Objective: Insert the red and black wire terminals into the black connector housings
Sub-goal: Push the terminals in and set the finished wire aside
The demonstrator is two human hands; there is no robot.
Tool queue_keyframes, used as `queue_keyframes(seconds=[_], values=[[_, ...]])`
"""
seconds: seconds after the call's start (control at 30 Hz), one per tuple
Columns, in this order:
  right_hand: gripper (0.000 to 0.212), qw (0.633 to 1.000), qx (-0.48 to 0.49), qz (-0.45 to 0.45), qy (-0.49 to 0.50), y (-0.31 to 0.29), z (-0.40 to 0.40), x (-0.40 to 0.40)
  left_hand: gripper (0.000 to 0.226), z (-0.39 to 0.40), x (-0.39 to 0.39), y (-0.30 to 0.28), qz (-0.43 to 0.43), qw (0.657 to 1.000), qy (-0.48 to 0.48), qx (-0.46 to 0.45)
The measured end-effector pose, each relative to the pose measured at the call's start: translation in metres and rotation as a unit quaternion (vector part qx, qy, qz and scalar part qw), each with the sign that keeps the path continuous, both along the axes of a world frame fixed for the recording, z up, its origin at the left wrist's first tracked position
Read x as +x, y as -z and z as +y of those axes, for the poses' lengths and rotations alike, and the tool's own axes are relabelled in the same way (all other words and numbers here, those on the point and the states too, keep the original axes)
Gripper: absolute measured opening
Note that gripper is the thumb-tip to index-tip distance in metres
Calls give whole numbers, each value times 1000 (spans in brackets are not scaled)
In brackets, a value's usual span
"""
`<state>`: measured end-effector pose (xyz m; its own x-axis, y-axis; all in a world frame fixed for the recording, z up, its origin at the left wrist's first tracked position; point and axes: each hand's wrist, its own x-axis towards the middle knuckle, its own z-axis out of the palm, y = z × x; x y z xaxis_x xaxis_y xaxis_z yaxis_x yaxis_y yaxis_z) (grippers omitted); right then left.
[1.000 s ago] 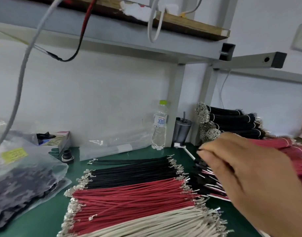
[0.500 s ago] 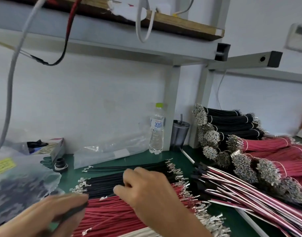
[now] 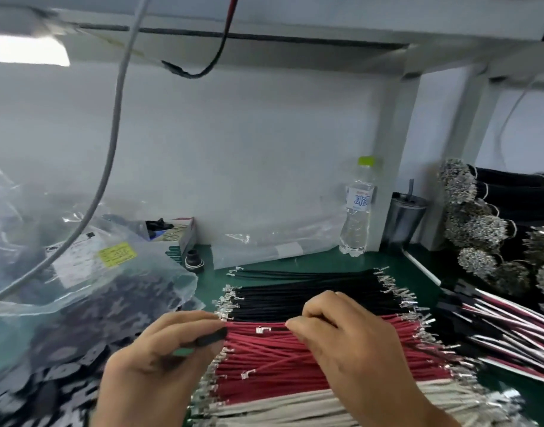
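Left hand (image 3: 153, 362) pinches black connector housing (image 3: 211, 336); right hand (image 3: 350, 340) pinches red wire (image 3: 272, 329).

black connector housing (image 3: 211, 336) pinched above flat rows of red wires (image 3: 295, 362) and black wires (image 3: 295, 294).

The right hand (image 3: 350, 343) covers the middle of the red wires (image 3: 264, 359), so what its fingertips pinch cannot be told. The black connector housing (image 3: 210, 336) in the left hand (image 3: 153, 362) is blurred and half hidden by fingers. The white wires (image 3: 295, 408) run off the bottom edge. The yellow label (image 3: 117, 254) on the plastic bag (image 3: 88, 291) is unreadable.
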<state>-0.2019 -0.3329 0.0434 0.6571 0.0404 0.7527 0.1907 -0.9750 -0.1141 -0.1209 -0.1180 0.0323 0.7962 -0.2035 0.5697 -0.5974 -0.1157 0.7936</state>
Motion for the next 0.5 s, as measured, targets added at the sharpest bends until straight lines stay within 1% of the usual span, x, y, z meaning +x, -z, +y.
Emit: queue_keyframes(seconds=[0.03,0.07,0.13,0.17,0.27,0.37,0.5], values=[[11,1000,-5,-11,-14,2,2,1,32,1,0,-2,-14,1000,1,-5],[13,1000,-15,-18,-22,3,3,2,35,1,3,1,-9,1000,19,1],[29,999,17,-8,-35,5,6,3,41,2,7,10,23,999,30,-9],[30,998,38,-8,-44,6,6,4,42,2,8,13,46,998,37,-24],[15,992,90,-12,-85,8,10,4,34,0,4,13,103,992,60,-48],[13,990,104,-11,-96,9,14,4,27,-1,1,10,130,986,73,-73],[15,986,128,-8,-105,7,16,2,29,3,3,10,155,980,94,-77]])
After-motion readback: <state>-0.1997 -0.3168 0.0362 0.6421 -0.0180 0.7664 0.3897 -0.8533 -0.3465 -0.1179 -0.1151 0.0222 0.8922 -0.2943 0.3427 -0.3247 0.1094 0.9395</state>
